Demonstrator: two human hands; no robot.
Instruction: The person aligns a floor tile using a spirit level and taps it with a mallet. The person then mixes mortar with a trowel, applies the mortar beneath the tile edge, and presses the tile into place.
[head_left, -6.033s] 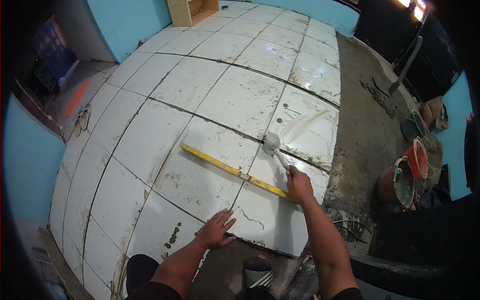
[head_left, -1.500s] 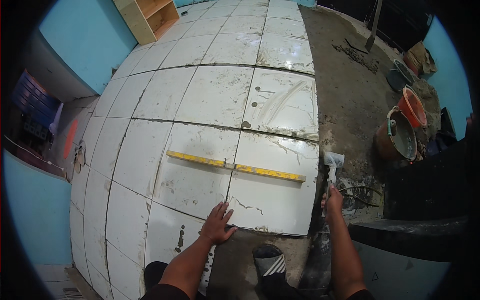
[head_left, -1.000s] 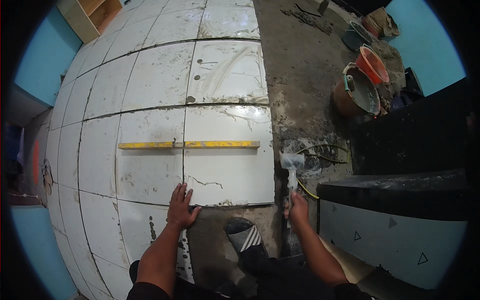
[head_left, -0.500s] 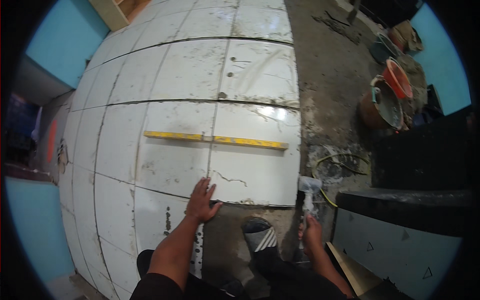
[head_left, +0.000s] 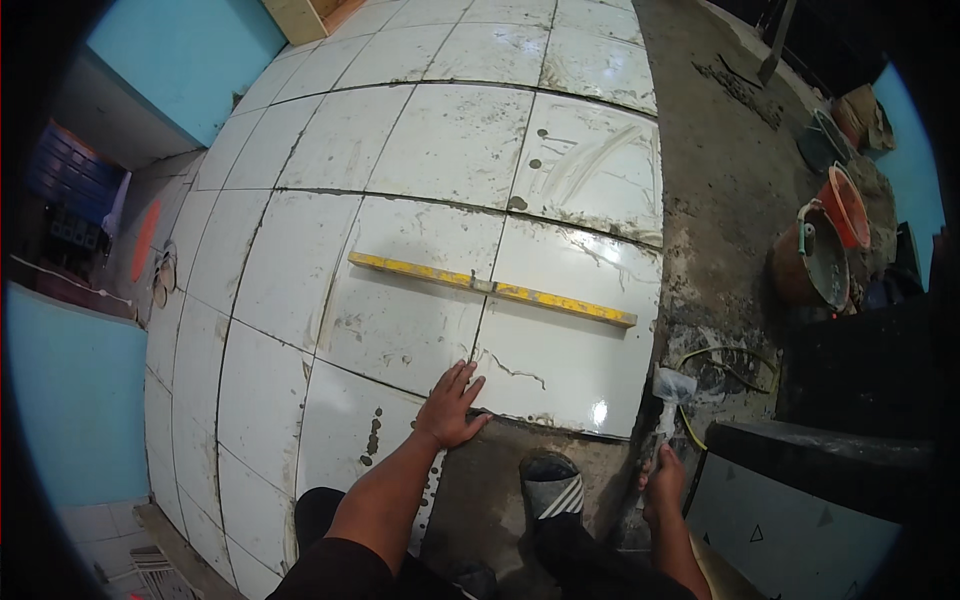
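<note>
My left hand (head_left: 452, 405) lies flat with fingers spread at the near edge of the white floor tiles, over the joint between two of them. A mallet with a whitish, smeared head (head_left: 674, 384) is gripped by its handle in my right hand (head_left: 662, 482). Its head is just right of the tiled edge, above the bare floor strip. Across the two tiles ahead lies a yellow spirit level (head_left: 560, 301), touched by neither hand. Below it, a thin crooked grey mark runs over the right tile (head_left: 570, 365).
Bare grey floor (head_left: 490, 460) surrounds my sandalled foot (head_left: 553, 487). To the right are a yellowish hose (head_left: 735, 352), a brown bucket (head_left: 790, 265), an orange bucket (head_left: 848, 208) and a dark ledge (head_left: 800, 450). Slippers (head_left: 165, 275) lie at the left doorway.
The view has turned, so the scene sits further right and tilted. Against the tiles, my left hand and the spirit level keep their places; the mallet stays in my right hand.
</note>
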